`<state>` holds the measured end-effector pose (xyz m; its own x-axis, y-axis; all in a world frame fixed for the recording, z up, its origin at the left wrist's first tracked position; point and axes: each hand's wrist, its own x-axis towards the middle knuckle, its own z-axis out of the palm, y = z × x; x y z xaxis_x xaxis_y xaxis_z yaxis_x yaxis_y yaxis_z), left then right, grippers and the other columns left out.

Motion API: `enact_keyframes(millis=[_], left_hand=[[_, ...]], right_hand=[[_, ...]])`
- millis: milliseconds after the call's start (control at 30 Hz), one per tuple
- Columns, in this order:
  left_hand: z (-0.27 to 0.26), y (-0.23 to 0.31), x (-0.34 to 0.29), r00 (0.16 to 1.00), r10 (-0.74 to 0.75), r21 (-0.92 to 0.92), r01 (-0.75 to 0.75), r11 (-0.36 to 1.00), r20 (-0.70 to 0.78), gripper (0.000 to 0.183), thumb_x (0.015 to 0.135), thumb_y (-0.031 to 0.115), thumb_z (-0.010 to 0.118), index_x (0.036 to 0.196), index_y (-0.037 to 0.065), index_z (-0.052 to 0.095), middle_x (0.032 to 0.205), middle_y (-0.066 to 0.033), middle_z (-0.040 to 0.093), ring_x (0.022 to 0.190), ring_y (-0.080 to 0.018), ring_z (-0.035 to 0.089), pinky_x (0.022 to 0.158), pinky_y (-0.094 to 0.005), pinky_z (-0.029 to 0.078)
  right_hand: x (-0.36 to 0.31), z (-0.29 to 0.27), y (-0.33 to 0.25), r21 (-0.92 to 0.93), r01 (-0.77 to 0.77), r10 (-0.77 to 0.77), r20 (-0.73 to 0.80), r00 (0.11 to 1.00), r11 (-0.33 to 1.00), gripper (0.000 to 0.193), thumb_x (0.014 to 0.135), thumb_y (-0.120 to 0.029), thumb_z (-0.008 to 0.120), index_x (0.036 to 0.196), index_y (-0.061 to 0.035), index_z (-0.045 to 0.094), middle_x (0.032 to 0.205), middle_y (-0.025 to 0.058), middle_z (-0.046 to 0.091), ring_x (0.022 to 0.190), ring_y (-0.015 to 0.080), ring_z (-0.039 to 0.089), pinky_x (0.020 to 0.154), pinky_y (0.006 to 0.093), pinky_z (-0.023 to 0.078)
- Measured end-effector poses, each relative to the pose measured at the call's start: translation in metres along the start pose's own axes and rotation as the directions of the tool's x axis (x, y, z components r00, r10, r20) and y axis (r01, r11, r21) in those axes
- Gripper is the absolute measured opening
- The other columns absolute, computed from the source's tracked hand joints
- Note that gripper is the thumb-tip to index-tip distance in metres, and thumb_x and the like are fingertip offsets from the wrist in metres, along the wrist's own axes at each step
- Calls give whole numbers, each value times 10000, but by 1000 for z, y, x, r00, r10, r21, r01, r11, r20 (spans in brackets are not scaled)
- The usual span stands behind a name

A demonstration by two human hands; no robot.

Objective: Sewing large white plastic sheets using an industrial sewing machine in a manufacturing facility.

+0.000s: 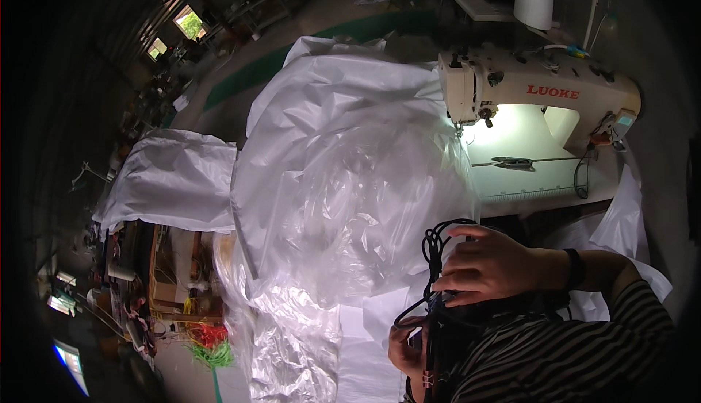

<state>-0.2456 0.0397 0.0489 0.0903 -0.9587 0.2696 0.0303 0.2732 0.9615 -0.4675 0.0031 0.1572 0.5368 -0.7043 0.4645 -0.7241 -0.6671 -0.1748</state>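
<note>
My right hand [485,268] reaches in from the right, palm down, above dark material at my lap. Its thumb and index finger come together at a looped black cable [431,253], while the outermost finger is stretched apart. Below it, my left hand [407,352] is curled round a dark item at the cable's lower end; what exactly it grips is mostly hidden. Beyond both hands, a heap of white plastic sheeting [350,177] covers the table, with clear, shiny film over its middle. A small clip [428,380] hangs near my left wrist.
An industrial sewing machine [540,93] stands at the right, its lamp lighting the bed. Thread snips [513,163] lie there above a ruler strip [533,193]. A white thread cone [534,5] is behind. White sheeting [175,180] and red and green strands [210,341] are at the left.
</note>
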Motion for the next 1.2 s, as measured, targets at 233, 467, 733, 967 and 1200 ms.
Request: enact_keyframes(millis=[233, 467, 733, 967, 1200], left_hand=[[1, 19, 8, 866, -207, 76, 194, 978, 455, 391, 857, 357, 670, 999, -7, 686, 964, -141, 714, 940, -233, 688, 772, -331, 541], [5, 29, 7, 942, -183, -356, 279, 892, 281, 681, 909, 311, 689, 1378, -51, 352, 1311, -225, 520, 1132, -354, 611, 922, -420, 530], [18, 27, 13, 993, -105, -199, 95, 975, -45, 802, 880, 436, 691, 1400, -53, 324, 1381, -243, 464, 1233, -366, 539, 832, -421, 585], [-16, -8, 12, 973, 1, -175, -42, 984, -229, 674, 901, 335, 658, 1404, -13, 375, 1379, -223, 489, 1258, -372, 521, 794, -380, 563], [-32, 36, 28, 954, 130, -78, -156, 985, -269, 682, 978, 357, 559, 1450, -59, 298, 1462, -237, 404, 1354, -380, 427, 1024, -476, 443]], right_hand=[[0, -13, 12, 604, -352, 210, 294, 932, 715, 292, 897, -226, 701, 1153, -93, 657, 993, 26, 674, 956, 223, 630, 867, 369, 481], [-41, -30, 26, 601, -409, 319, 258, 912, 686, 262, 923, -216, 669, 1134, -63, 653, 991, 60, 692, 950, 227, 658, 863, 375, 505], [-80, -23, 21, 580, -591, 509, 322, 798, 560, 116, 903, -125, 688, 984, -42, 685, 987, 66, 695, 907, 201, 689, 810, 304, 530], [-94, -24, 24, 478, -750, 637, 411, 651, 457, 254, 963, -278, 613, 1012, -34, 667, 921, 108, 717, 795, 195, 712, 705, 309, 538], [-129, 21, -1, 344, -830, 550, 628, 551, 439, 383, 946, -412, 612, 1155, -92, 631, 970, 60, 721, 901, 248, 693, 806, 346, 518]])
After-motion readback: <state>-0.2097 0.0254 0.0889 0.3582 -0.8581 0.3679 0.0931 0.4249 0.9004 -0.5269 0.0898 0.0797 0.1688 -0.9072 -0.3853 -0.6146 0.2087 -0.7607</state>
